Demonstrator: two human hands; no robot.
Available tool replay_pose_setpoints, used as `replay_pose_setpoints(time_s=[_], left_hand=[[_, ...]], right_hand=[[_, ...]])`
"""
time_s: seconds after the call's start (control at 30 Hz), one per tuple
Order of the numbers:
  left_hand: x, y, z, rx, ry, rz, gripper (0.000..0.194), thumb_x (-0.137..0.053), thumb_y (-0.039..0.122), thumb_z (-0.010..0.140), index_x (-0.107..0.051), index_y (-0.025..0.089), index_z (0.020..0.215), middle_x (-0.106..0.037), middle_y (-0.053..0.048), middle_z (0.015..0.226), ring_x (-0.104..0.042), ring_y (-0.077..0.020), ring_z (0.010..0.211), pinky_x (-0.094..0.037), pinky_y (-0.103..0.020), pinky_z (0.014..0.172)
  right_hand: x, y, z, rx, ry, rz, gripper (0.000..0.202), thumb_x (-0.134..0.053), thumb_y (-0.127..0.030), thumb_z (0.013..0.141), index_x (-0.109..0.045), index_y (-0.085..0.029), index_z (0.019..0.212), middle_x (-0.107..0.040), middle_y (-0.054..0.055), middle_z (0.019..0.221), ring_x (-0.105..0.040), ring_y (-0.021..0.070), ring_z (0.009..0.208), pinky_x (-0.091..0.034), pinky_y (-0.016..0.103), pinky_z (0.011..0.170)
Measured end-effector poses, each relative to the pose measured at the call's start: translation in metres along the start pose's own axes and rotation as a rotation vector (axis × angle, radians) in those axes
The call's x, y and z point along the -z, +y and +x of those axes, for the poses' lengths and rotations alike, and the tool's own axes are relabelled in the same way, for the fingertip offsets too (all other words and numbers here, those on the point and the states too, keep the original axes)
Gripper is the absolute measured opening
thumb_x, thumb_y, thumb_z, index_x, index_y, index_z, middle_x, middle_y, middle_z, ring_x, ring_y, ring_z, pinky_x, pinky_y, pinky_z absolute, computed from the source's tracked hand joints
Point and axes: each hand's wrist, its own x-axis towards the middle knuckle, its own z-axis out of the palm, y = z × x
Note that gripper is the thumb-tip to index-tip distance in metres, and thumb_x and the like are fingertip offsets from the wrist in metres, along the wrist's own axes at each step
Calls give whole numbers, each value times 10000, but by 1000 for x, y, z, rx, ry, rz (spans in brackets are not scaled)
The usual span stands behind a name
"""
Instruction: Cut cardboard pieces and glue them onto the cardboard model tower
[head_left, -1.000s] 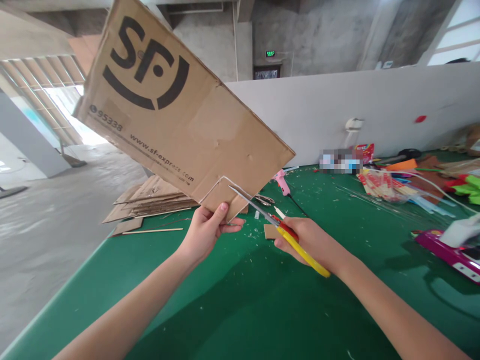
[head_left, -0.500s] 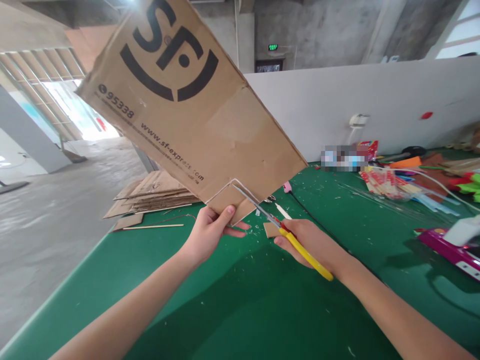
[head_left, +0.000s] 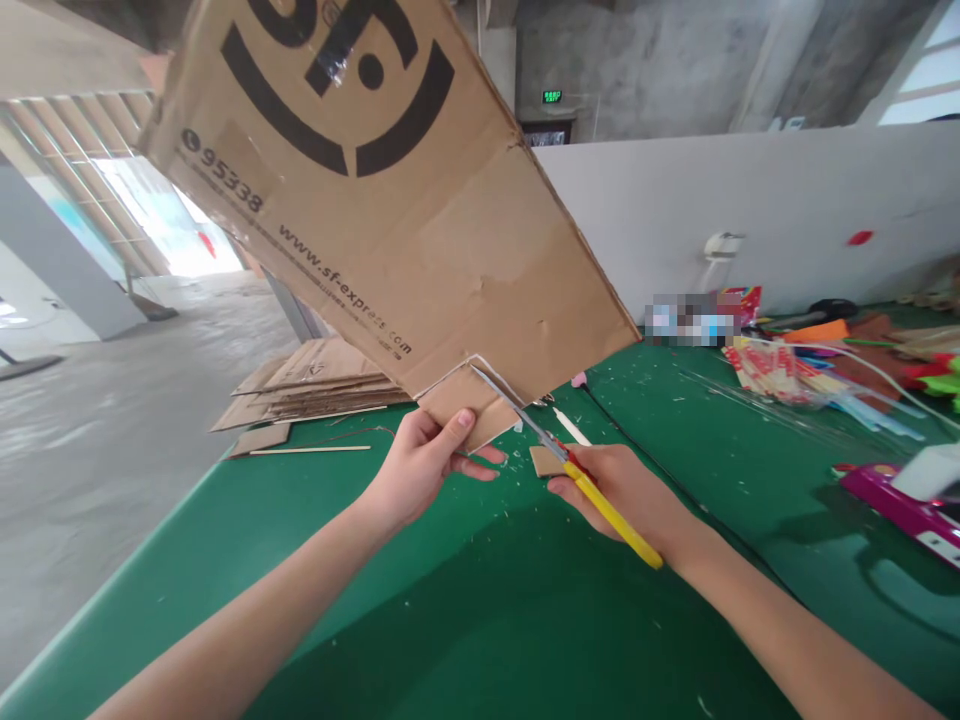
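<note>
A large brown cardboard sheet [head_left: 480, 230] with black print is held up, tilted, above the green table [head_left: 420, 600]. My left hand [head_left: 431, 455] pinches its lower corner flap, thumb in front and fingers behind. Cut lines with pale edges run along two sides of that flap, which still joins the sheet near the blade tips. My right hand [head_left: 619, 490] grips yellow-handled scissors [head_left: 551, 440]. Their blades lie along the cut on the flap's right side, nearly closed. Below the blades, partly behind my right hand, lies a small cardboard piece [head_left: 546, 461].
Stacked flat cardboard [head_left: 322, 380] and a thin wooden stick [head_left: 311, 450] lie at the left edge. A white pen-like stick [head_left: 571, 426] and a black cable [head_left: 637, 440] are behind my right hand. Farther right are a purple power strip [head_left: 885, 500] and assorted craft materials [head_left: 780, 365].
The sheet's upper part has come nearer and tilted slightly, with its right corner shifted right. The scissors' handles have drawn closer together. Both hands keep their hold.
</note>
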Motion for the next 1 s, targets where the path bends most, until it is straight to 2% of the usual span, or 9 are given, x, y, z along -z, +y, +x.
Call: replay_pose_setpoints(time_s=[0.2, 0.33, 0.4, 0.5, 0.57, 0.63, 0.73, 0.87, 1.0], left_hand=[[2, 9, -10, 4, 10, 17, 328, -670, 380, 809, -623, 73, 915, -698, -72, 650, -671, -169, 546, -591, -269, 504], [6, 11, -41, 94, 125, -45, 283, -687, 376, 782, -595, 109, 767, -672, -57, 576, -630, -151, 461, -551, -239, 447], [6, 14, -62, 180, 252, -134, 246, -692, 339, 761, -569, 134, 703, -623, -25, 502, -589, -139, 405, -522, -227, 408], [3, 25, -87, 282, 574, -319, 102, -651, 195, 723, -555, 170, 698, -514, 51, 458, -480, -95, 331, -475, -214, 344], [3, 33, -96, 317, 766, -418, 73, -583, 120, 715, -550, 179, 688, -474, 65, 491, -406, -69, 316, -451, -210, 314], [7, 40, -100, 304, 867, -475, 113, -527, 85, 723, -539, 185, 672, -427, 67, 507, -357, -62, 314, -441, -218, 300], [18, 46, -101, 250, 924, -493, 148, -471, 87, 757, -548, 185, 678, -392, 59, 517, -339, -63, 320, -428, -215, 285], [33, 46, -101, 244, 1015, -334, 189, -460, 88, 764, -628, 172, 785, -577, 12, 662, -440, -80, 363, -429, -203, 280], [39, 47, -101, 298, 1061, -214, 183, -505, 53, 717, -643, 159, 777, -630, -8, 690, -505, -94, 393, -429, -176, 287]], right_hand=[[1, -6, 0, 3, 11, -61, 376, -510, -503, 858, -464, -198, 643, -521, -13, 564, -456, 101, 483, -298, 232, 475], [-3, -18, 1, 23, -100, -89, 406, -512, -536, 844, -426, -202, 631, -518, -7, 598, -456, 106, 519, -294, 236, 493], [-5, -28, 1, -31, -219, -81, 448, -500, -583, 834, -423, -202, 611, -490, -11, 560, -438, 103, 490, -274, 237, 470], [-3, -42, 1, -124, -417, -73, 494, -480, -637, 823, -448, -199, 597, -495, -4, 549, -427, 97, 448, -246, 238, 425], [1, -50, 0, -171, -482, -110, 540, -480, -694, 791, -455, -199, 577, -497, 3, 535, -417, 98, 426, -224, 244, 401], [7, -56, -1, -215, -515, -151, 573, -480, -745, 754, -480, -199, 579, -499, 6, 512, -413, 104, 409, -213, 249, 389], [16, -58, -4, -262, -505, -210, 587, -491, -768, 726, -517, -197, 594, -525, 21, 517, -432, 118, 413, -231, 253, 393], [28, -46, -12, -299, -447, -220, 575, -502, -758, 727, -530, -200, 589, -555, 26, 548, -452, 120, 435, -258, 254, 417], [31, -29, -21, -485, -355, -140, 592, -443, -776, 746, -534, -211, 597, -525, 11, 509, -420, 114, 407, -258, 257, 410]])
